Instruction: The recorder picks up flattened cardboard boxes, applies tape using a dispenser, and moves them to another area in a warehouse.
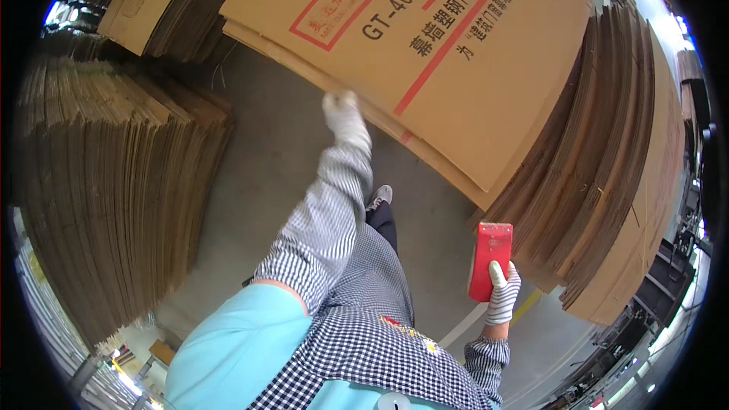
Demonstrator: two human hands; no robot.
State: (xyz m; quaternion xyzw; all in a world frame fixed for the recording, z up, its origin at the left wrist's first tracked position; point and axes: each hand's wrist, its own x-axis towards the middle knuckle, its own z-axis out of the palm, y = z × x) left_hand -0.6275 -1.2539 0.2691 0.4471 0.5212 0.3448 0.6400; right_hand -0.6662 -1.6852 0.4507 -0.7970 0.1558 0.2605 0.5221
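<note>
My left hand (345, 115), in a white glove with a striped sleeve, reaches forward to the near edge of a large printed cardboard sheet (524, 83). Its fingers look curled closed at that edge, though the fingertips are somewhat blurred. The sheet is tan with red bands and dark print, and lies on top of a stack, tilted across the upper middle. In my right hand (503, 294), also gloved, is a red block-shaped tool (497, 247), held upright beside the stack's near corner. The thumb lies across the tool's face.
A tall stack of flat cardboard (121, 190) stands on the left, with another cardboard pile (152, 0) behind it. Bowed cardboard layers (600, 159) curve down on the right. Grey floor (258, 144) runs between the stacks. Dark metal racks (661, 281) stand at far right.
</note>
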